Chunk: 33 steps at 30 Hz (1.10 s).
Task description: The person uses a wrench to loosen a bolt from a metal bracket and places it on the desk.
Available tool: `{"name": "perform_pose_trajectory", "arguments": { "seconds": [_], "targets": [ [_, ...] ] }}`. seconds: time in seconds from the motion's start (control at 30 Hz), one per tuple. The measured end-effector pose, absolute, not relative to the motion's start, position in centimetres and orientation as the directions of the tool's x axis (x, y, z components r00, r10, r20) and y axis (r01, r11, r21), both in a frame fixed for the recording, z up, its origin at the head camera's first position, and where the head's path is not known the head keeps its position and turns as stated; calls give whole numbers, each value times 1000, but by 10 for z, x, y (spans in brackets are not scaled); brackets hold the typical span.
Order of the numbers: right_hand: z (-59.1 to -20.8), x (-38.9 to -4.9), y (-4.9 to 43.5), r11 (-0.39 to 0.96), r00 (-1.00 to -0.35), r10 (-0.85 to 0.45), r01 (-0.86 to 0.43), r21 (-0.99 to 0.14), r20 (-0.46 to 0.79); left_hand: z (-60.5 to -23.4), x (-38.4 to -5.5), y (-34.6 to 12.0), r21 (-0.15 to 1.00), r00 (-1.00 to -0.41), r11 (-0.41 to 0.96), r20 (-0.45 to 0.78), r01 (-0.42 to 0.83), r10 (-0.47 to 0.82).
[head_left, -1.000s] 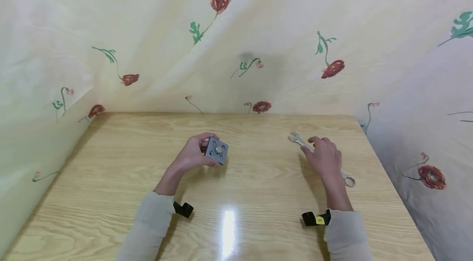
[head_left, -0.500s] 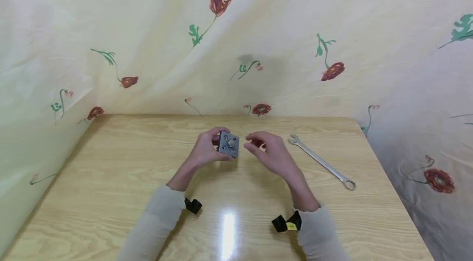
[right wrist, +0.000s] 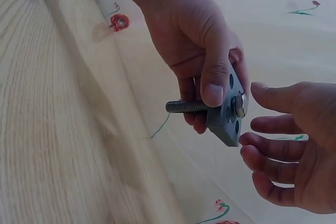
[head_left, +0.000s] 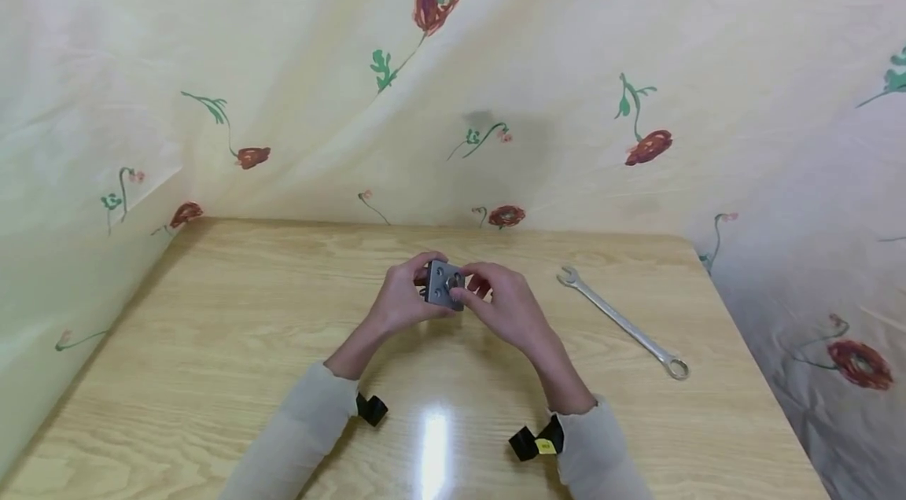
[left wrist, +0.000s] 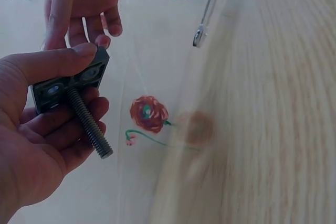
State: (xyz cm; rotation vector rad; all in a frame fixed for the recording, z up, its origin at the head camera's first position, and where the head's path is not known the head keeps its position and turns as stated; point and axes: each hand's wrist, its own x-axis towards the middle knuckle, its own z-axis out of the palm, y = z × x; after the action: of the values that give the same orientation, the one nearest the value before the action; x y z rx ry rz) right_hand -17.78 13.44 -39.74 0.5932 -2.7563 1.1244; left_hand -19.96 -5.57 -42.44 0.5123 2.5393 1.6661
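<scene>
My left hand [head_left: 405, 297] holds a grey square metal plate [head_left: 437, 280] with holes, thumb on one edge and fingers on the other. A hex-head bolt [right wrist: 240, 105] passes through the plate's middle. Its long threaded shank [left wrist: 89, 123] sticks out of the back, toward the left palm. My right hand [head_left: 506, 302] is at the plate's front, thumb and forefinger on either side of the bolt head, overlapping it in the head view. The right wrist view shows this hand [right wrist: 299, 145] with relaxed, slightly bent fingers, a small gap between its fingertips and the bolt head.
A combination wrench [head_left: 623, 321] lies diagonally on the wooden table [head_left: 212, 343], right of my hands. Flower-patterned cloth [head_left: 318, 75] hangs behind the table and along both sides.
My right hand has left the wrench on the table and moved left to the bolt head. My left hand has carried the plate and bolt slightly right, toward the middle.
</scene>
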Motion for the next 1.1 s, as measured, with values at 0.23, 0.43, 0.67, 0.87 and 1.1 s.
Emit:
{"name": "perform_pose_trajectory", "arguments": {
  "seconds": [0.23,0.43,0.67,0.87,1.1],
  "targets": [
    [-401,-170,132,643,-915,-312,-403,-652,257,-425,-187,-50,885,-930,367,165,286,327],
    [-401,-167,125,640,-921,-291,-388,-663,259,-423,-183,-50,867,-923,383,195,320,330],
    [-401,-166,123,665,-918,-279,-397,-633,283,-422,-183,-52,853,-915,394,209,343,345],
    [-399,-166,126,675,-884,-340,-467,-572,321,-420,-184,-52,849,-909,396,204,349,363],
    [-397,-164,127,664,-854,-389,-520,-538,345,-418,-184,-53,852,-908,395,194,343,370]
  ]
}}
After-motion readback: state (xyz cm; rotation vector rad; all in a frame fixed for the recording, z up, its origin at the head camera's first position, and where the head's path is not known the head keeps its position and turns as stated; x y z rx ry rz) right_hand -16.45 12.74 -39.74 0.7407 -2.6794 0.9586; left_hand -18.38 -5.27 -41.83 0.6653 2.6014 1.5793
